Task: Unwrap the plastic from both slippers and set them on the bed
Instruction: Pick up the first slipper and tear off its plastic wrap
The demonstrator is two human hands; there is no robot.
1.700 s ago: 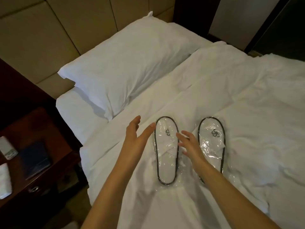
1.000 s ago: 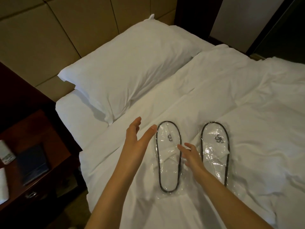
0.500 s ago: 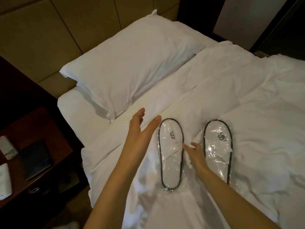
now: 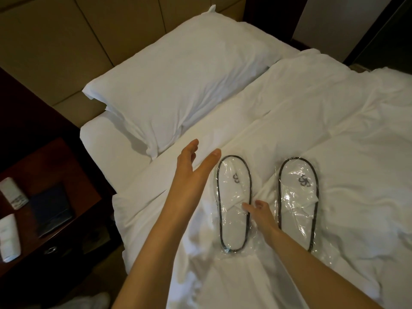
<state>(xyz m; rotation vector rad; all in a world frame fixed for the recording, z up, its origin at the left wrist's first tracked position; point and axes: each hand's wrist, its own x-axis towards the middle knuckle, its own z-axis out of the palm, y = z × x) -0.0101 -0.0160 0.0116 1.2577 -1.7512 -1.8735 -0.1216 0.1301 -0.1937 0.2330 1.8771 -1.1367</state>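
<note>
Both hands reach out over the bed, neither grasping anything. The left hand hovers spread and released, fingers straight and thumb splayed, just beside the toe end of the near slipper on its outer side; I cannot tell whether the thumb brushes the plastic. Between the hands lies that near slipper, still sealed in clear wrap, its long axis running straight away from the person, toe far, heel close. The right hand sits lower, loosely open, its fingertips touching the slipper's inner edge about midway along, at the crossed strap. It looks the better placed to pinch the film first. Just beyond the right hand, on its outer side, the second slipper lies parallel, also wrapped and untouched.
</note>
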